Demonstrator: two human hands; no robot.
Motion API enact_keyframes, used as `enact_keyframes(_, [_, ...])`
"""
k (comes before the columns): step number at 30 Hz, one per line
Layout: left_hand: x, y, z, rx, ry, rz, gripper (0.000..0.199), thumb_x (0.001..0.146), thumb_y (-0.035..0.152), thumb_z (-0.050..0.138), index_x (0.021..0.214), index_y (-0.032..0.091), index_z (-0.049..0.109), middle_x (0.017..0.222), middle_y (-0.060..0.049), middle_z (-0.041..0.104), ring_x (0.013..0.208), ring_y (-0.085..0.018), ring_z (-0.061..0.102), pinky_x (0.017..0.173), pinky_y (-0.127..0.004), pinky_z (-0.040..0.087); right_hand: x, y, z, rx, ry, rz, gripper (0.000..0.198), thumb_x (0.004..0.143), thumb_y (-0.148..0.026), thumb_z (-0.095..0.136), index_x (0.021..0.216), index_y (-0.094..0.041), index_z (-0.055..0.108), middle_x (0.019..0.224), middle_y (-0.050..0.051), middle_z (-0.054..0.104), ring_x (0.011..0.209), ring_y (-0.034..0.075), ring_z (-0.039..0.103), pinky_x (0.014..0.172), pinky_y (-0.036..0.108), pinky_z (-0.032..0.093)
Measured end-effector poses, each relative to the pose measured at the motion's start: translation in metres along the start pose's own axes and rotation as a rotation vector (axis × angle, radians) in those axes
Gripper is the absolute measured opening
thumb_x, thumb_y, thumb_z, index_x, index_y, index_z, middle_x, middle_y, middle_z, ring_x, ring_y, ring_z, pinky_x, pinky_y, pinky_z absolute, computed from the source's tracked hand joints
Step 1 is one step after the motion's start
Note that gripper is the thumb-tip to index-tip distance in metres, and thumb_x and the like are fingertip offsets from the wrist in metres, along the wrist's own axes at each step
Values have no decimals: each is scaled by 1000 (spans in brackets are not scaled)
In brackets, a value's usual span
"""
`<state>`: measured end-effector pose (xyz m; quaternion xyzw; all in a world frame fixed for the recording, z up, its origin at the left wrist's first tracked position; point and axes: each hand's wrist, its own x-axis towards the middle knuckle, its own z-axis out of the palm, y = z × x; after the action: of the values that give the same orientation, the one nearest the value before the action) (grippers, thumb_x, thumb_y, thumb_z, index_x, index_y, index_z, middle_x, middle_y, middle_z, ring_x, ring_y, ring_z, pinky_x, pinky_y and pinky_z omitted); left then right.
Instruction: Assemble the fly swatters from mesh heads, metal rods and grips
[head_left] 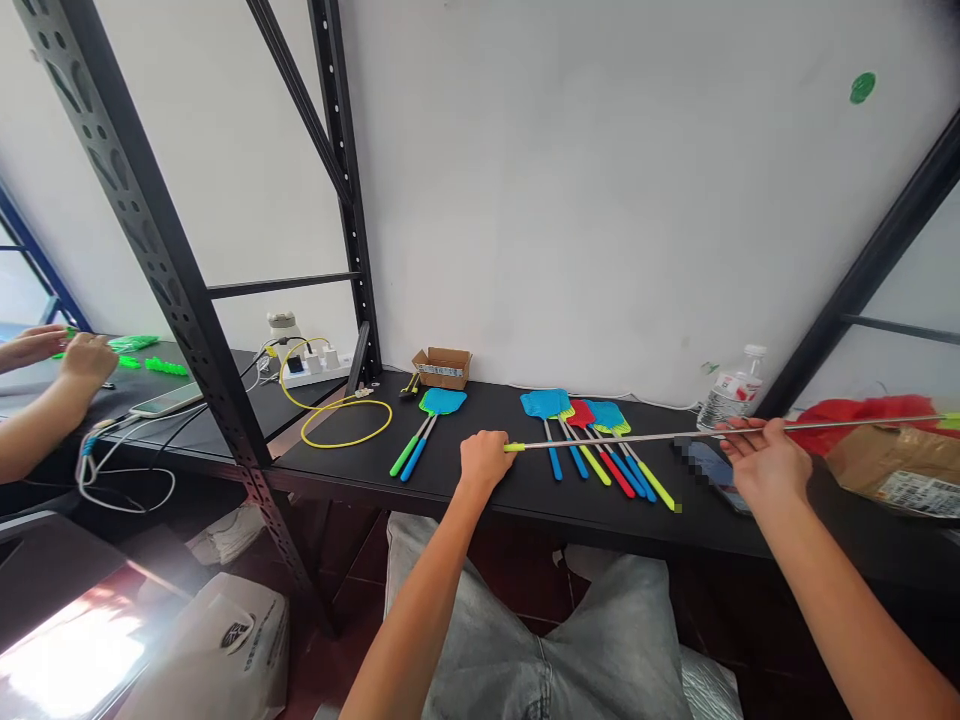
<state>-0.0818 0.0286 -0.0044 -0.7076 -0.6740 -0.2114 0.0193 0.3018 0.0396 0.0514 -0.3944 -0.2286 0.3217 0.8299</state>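
Note:
My left hand [486, 460] is closed round the yellow-green handle of a fly swatter [615, 440] at the table's front edge. Its thin metal rod runs long to the right, where a yellow-green end is cut off by the picture edge. My right hand [772, 465], palm turned up, has its loosely curled fingers on the rod. Behind the rod lies a fanned group of fly swatters [547, 404] with blue, red and yellow-green heads. Left of my left hand, two more swatters [442, 401] lie together, one handle green and one blue.
A small open cardboard box [442, 370] stands by the wall. Right of the swatters are a water bottle [731, 388], a partly blurred phone [720, 475] and a taped carton [885, 460]. A yellow cable [345, 445] lies left, beyond it a shelf post [172, 280] and another person's hands [82, 360].

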Motion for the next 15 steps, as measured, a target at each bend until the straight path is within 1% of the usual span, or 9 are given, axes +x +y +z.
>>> enact_keyframes(2, [1, 0, 1, 24, -7, -59, 40, 92, 50, 46, 86, 20, 72, 82, -10, 68, 80, -23, 65, 66, -27, 41, -3, 3, 2, 14, 0, 16, 35, 100, -28, 36, 72, -18, 54, 72, 9, 68, 65, 19, 71, 58, 29, 52])
enact_keyframes(4, [1, 0, 2, 29, -15, -72, 45, 94, 51, 42, 85, 19, 73, 82, -11, 68, 80, -23, 66, 68, -28, 42, -6, 6, 5, 19, -7, 16, 34, 101, -30, 34, 73, -19, 51, 71, 9, 68, 66, 20, 72, 65, 33, 55])
enact_keyframes(7, [2, 0, 3, 27, -39, -73, 47, 94, 51, 40, 87, 19, 73, 82, -11, 68, 80, -24, 66, 69, -29, 43, -10, 9, 8, 14, -16, 3, 32, 101, -29, 33, 75, -20, 49, 64, 6, 65, 65, 21, 72, 72, 36, 57])
enact_keyframes(11, [2, 0, 3, 32, -45, -92, 46, 94, 50, 41, 90, 19, 74, 84, -12, 69, 83, -24, 66, 71, -30, 44, -13, 15, 9, 10, -31, 8, 30, 101, -31, 33, 78, -20, 49, 62, 2, 61, 66, 20, 72, 75, 38, 58])
enact_keyframes(15, [3, 0, 3, 39, -29, -96, 44, 93, 49, 43, 92, 19, 74, 85, -12, 69, 84, -25, 67, 72, -30, 45, -10, 18, 7, 22, -19, 12, 30, 101, -34, 33, 78, -21, 48, 60, -1, 58, 67, 19, 72, 75, 38, 59])
